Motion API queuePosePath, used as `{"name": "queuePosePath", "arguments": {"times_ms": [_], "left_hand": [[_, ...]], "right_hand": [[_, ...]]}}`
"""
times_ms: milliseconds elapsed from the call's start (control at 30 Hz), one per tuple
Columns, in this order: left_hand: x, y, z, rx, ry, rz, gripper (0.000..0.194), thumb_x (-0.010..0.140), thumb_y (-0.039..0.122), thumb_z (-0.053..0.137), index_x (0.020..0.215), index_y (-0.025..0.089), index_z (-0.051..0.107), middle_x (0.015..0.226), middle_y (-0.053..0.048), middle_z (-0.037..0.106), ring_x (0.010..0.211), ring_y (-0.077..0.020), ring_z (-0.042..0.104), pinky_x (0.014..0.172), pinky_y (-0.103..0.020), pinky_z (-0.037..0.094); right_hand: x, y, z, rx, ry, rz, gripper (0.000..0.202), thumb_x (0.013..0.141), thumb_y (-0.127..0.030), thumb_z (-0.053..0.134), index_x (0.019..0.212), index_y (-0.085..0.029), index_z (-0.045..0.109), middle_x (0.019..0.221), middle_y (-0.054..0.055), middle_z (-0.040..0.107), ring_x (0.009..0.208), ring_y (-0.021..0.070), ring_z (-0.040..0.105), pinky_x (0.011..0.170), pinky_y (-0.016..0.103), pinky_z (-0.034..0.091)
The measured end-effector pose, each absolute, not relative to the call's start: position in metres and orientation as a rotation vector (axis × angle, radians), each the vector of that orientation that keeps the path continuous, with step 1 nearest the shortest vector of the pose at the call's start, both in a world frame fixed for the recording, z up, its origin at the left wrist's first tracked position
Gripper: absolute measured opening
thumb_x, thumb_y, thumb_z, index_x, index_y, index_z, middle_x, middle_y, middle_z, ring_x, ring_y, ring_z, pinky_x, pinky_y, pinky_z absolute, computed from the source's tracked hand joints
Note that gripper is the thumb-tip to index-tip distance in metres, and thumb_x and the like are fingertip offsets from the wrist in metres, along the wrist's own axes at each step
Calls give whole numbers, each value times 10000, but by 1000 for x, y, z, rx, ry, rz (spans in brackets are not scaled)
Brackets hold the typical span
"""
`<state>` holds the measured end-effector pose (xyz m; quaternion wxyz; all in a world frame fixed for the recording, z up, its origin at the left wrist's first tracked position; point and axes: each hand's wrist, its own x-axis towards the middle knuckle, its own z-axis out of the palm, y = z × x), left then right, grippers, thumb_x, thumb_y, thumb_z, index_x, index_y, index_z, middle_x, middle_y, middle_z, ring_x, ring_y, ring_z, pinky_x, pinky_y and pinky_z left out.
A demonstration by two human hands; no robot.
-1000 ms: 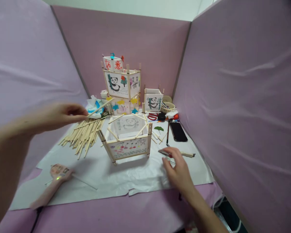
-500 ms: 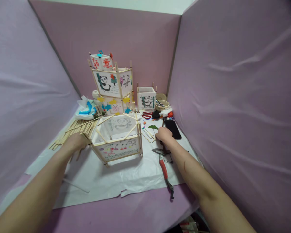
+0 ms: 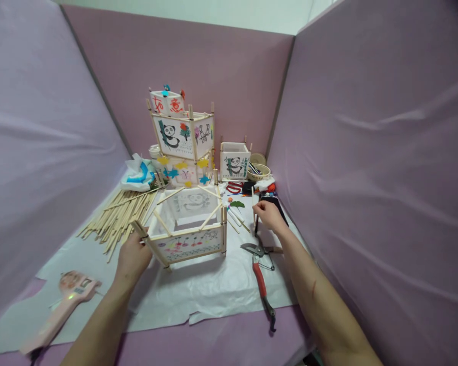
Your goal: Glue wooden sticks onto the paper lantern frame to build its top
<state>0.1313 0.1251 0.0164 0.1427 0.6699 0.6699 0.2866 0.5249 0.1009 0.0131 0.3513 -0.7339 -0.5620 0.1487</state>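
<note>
A box-shaped lantern frame [image 3: 191, 243] of wooden sticks, with drawn white paper sides, stands open-topped in the middle. Short sticks cross its upper corners. My left hand [image 3: 133, 259] has its fingers closed around the near left corner post, partly hidden behind it. My right hand [image 3: 269, 214] pinches a short wooden stick [image 3: 253, 195], held upright to the right of the frame. Just below that hand lie red-handled pruning shears [image 3: 260, 279], jaws to the back. A black phone [image 3: 278, 207] is partly covered by the right hand.
Behind stands a tiered paper lantern [image 3: 175, 140], with a smaller panda box [image 3: 234, 162] beside it. Many loose wooden sticks [image 3: 118, 218] lie to the left. A pink corded tool [image 3: 66, 305] rests at front left. Pink-covered walls [image 3: 366, 152] enclose the table.
My right hand has lifted from the table with a stick pinched in it. My left hand has shifted in at the frame's corner. The view has swung slightly left, showing the pink tool.
</note>
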Motion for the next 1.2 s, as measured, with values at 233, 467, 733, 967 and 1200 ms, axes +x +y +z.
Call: {"name": "queuePosePath", "arguments": {"times_ms": [233, 467, 733, 967, 1200], "left_hand": [[141, 106, -4, 1707, 1704, 1124, 365, 701, 339, 507, 994, 234, 698, 985, -42, 752, 850, -273, 684, 730, -357, 558], [140, 102, -13, 1705, 1599, 1211, 241, 752, 334, 507, 867, 218, 684, 896, -45, 726, 816, -238, 659, 716, -319, 551], [138, 102, -14, 1754, 1469, 1308, 257, 809, 339, 515, 880, 166, 692, 865, -55, 699, 767, -199, 617, 674, -280, 520], [137, 104, -19, 1759, 1449, 1300, 228, 821, 317, 526, 868, 166, 691, 867, -51, 700, 759, -190, 612, 667, -272, 507], [139, 101, -19, 1733, 1405, 1333, 225, 861, 309, 533, 920, 175, 703, 911, -51, 698, 830, -199, 634, 694, -279, 511]], "right_hand": [[503, 98, 114, -1421, -1597, 218, 114, 861, -291, 575, 825, -191, 617, 695, -13, 637, 604, 120, 535, 591, 228, 387], [430, 119, 193, -1329, -2314, 321, 60, 790, -162, 668, 758, -193, 708, 666, -36, 662, 593, 99, 564, 597, 207, 385], [382, 146, 198, -1518, -2701, 473, 64, 782, -135, 732, 828, -159, 771, 756, 18, 722, 666, 117, 598, 633, 230, 400], [379, 157, 180, -1481, -2719, 493, 83, 773, -125, 723, 817, -177, 771, 754, 9, 720, 660, 113, 595, 614, 225, 400], [385, 155, 181, -1407, -2658, 493, 77, 776, -111, 716, 760, -180, 747, 701, 3, 698, 616, 108, 574, 591, 241, 387]]}}
